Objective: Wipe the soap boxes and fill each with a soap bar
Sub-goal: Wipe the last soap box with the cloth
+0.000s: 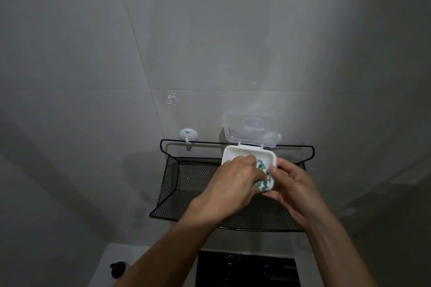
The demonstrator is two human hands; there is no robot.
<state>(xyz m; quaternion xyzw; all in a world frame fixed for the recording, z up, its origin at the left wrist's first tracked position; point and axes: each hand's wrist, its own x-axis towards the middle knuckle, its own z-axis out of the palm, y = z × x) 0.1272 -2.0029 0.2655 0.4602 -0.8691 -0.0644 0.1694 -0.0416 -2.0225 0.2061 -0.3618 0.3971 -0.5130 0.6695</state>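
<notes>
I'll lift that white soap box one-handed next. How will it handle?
The soap box looks like thin plastic, so probably light. Its clear lid stands open on a hinge and may flop. The right hand steadies it, so wiping probably shifts it.

Dim, flat, greyish exposure overall; light seemingly from behind and above, throwing a broad soft head-and-shoulders shadow onto the tiled wall [210, 30] and a fainter one left of the mesh shelf [186, 184]. Strong wide-angle warp, with tile seams bowing and corners falling off into dark vignette. Centre reasonably sharp, white soap box [242, 152] the brightest patch, slight haze on its clear lid [250, 128], bottom edge murky with crushed blacks.
</notes>
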